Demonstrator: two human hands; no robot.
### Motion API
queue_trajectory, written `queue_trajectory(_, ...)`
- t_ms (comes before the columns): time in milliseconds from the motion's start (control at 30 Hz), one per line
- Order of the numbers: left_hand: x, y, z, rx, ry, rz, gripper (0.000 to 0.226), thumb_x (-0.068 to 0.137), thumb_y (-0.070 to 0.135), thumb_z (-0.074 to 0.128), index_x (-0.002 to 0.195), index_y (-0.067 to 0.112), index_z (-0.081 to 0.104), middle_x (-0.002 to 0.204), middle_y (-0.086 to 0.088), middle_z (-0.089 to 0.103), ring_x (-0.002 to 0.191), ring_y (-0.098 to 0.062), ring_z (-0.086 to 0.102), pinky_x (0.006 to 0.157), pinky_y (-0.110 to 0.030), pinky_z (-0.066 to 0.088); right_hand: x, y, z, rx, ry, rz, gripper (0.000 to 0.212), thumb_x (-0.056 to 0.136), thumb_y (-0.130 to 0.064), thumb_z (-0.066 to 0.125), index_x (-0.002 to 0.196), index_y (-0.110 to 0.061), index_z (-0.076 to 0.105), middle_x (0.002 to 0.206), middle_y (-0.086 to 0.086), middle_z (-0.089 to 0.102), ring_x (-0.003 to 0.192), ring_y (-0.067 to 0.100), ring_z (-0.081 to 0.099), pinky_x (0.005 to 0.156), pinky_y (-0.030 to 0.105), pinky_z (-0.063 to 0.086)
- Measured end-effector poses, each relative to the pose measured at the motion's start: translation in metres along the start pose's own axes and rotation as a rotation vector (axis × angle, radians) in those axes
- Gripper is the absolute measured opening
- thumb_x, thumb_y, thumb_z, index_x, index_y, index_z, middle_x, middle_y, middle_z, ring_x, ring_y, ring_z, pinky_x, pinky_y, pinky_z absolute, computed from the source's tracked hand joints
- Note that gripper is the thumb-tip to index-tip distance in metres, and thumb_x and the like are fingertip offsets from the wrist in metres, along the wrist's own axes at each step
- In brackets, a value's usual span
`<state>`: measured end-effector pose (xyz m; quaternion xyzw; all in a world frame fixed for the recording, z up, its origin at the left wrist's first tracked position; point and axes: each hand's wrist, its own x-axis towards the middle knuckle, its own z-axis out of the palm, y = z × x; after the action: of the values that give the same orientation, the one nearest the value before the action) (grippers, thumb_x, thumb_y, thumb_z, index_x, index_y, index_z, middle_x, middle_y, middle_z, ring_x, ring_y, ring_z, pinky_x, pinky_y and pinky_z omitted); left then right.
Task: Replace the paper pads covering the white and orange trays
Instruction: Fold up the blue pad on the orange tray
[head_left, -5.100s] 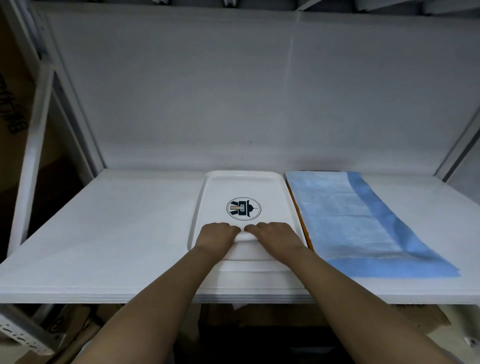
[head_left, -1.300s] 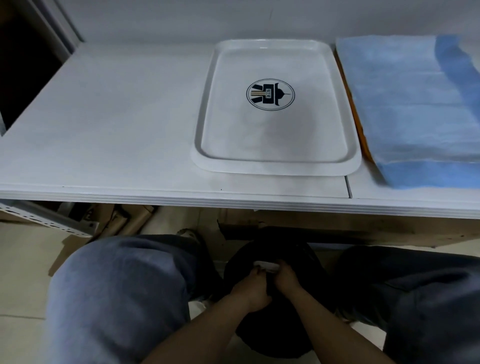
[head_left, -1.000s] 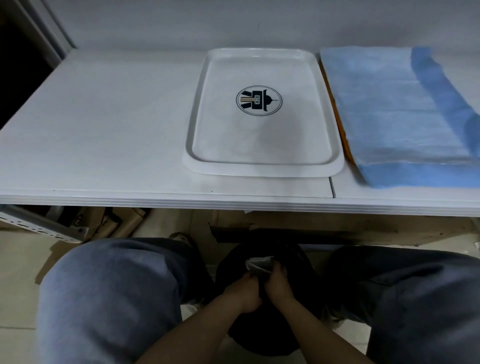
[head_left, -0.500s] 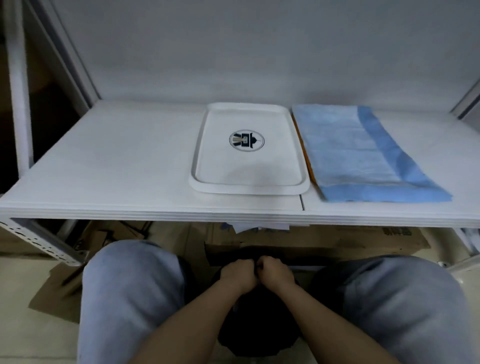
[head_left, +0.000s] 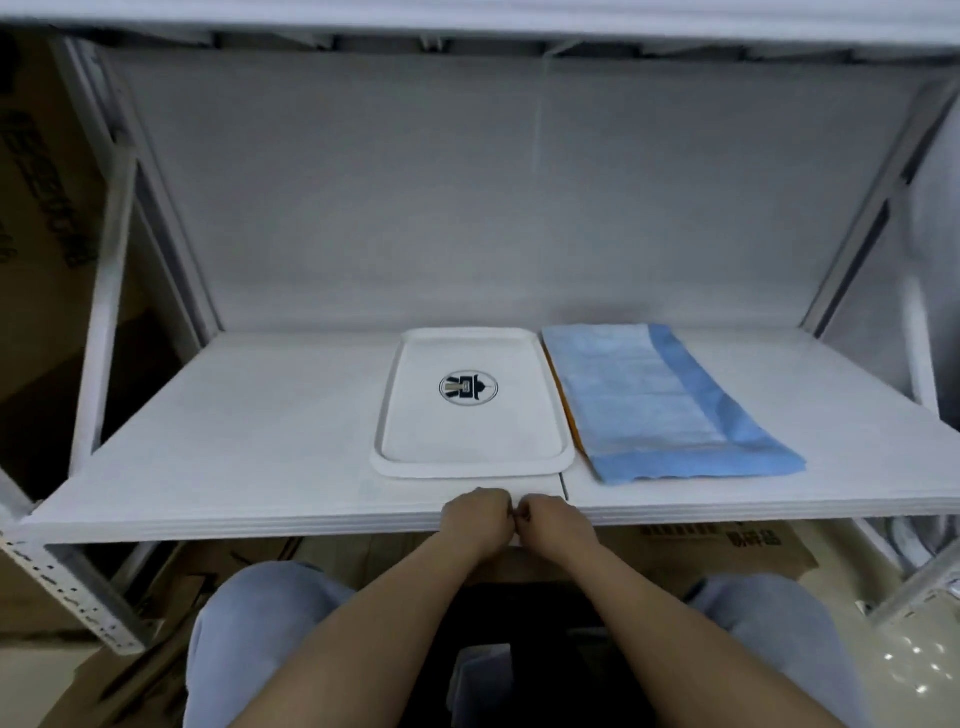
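Note:
The white tray (head_left: 470, 466) lies bare in the middle of the shelf, its dark round logo showing. Right beside it, a blue paper pad (head_left: 649, 400) covers the orange tray (head_left: 567, 418), of which only a thin orange strip along the left side shows. My left hand (head_left: 475, 522) and my right hand (head_left: 556, 525) are closed fists pressed knuckle to knuckle at the shelf's front edge, just in front of the white tray. I see nothing in either fist.
The white shelf (head_left: 249, 441) has a back wall and slanted metal posts at both sides. Below it, a black bin (head_left: 524, 618) sits between my knees, with white material inside. Cardboard boxes (head_left: 727, 545) lie under the shelf.
Five seconds ago my hands were pulling a white pad off the white tray, then pushing it into the black bin. Both fists have since risen to the shelf edge, and the view tilted up.

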<state>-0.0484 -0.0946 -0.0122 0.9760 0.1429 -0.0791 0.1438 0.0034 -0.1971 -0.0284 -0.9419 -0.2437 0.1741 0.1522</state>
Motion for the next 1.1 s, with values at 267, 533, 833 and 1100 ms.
queue_trajectory(267,0.024,0.032,-0.048,0.072,0.087,0.075,0.03,0.096,0.022,0.039,0.115,0.014,0.061,0.117,-0.006,0.063,0.105,-0.025,0.059,0.078,-0.031,0.044,0.012,0.012,-0.059,0.013,0.143,-0.017,0.025,0.093,-0.025,0.04,0.099,-0.018,0.063,0.099,0.003,0.069,0.088,0.022,0.065,0.078,0.031,0.052)
queue_trajectory(533,0.057,0.061,-0.073,0.065,0.052,0.11,0.042,0.095,0.012,0.037,0.136,0.019,0.043,0.136,-0.007,0.051,0.121,-0.026,0.05,0.09,-0.033,0.041,0.037,0.044,-0.101,-0.042,0.276,-0.019,0.026,0.097,-0.027,0.039,0.102,-0.015,0.061,0.102,0.004,0.066,0.086,0.02,0.058,0.07,0.028,0.045)
queue_trajectory(833,0.092,0.09,-0.058,0.116,-0.093,0.214,0.06,0.093,0.014,0.052,0.146,0.015,0.026,0.146,-0.01,0.033,0.131,-0.029,0.039,0.101,-0.04,0.039,0.057,0.102,-0.112,-0.17,0.15,-0.036,0.047,0.094,-0.042,0.048,0.136,-0.022,0.042,0.136,0.003,0.048,0.123,0.022,0.045,0.1,0.035,0.037)
queue_trajectory(1100,0.105,0.104,-0.033,0.19,-0.19,0.312,0.078,0.089,0.019,0.061,0.151,0.012,0.015,0.157,-0.009,0.015,0.143,-0.025,0.019,0.115,-0.039,0.025,0.058,0.133,-0.1,-0.177,0.034,-0.116,0.087,0.08,-0.057,0.061,0.149,-0.024,0.021,0.151,-0.002,0.033,0.136,0.017,0.034,0.113,0.034,0.022)
